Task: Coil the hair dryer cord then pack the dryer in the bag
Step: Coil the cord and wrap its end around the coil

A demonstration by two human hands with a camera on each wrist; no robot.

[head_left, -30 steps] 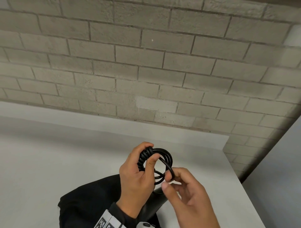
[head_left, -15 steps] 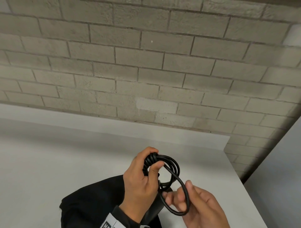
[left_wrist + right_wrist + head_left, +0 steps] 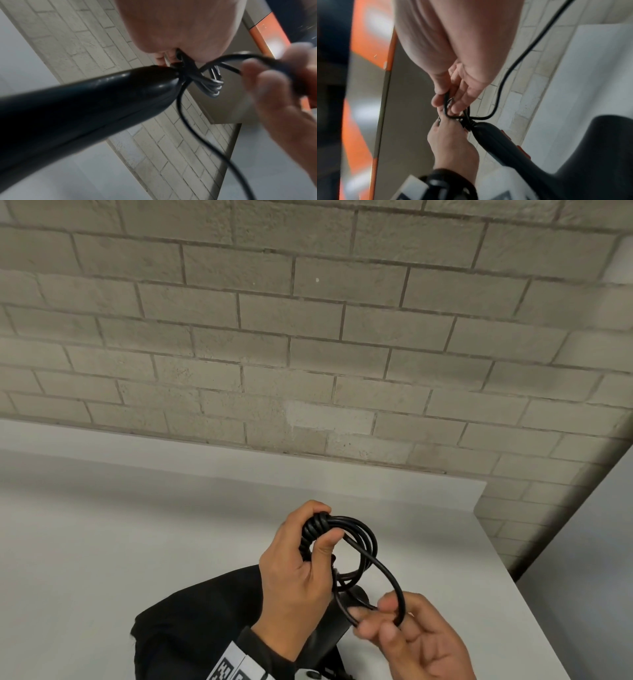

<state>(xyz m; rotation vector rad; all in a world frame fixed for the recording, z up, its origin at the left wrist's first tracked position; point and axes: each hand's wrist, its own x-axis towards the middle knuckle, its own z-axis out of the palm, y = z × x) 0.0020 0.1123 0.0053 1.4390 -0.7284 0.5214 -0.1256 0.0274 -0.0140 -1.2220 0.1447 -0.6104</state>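
The left hand [image 3: 294, 583] gripped the smooth black cord [image 3: 356, 542], wound in glossy round loops above its thumb; the right hand [image 3: 411, 642] pinched one loose loop, below and right of that grip. The dryer's rounded handle [image 3: 85, 108] (sleek plastic) hung beneath, over the soft black bag [image 3: 191, 625] on the matte tabletop [image 3: 102, 542].

The coiled cord [image 3: 356, 539] is sitting between both hands, above the worktop [image 3: 137, 542]; the bag [image 3: 191, 628] is lying below the left hand [image 3: 294, 583], seemingly under the dryer [image 3: 329, 631].
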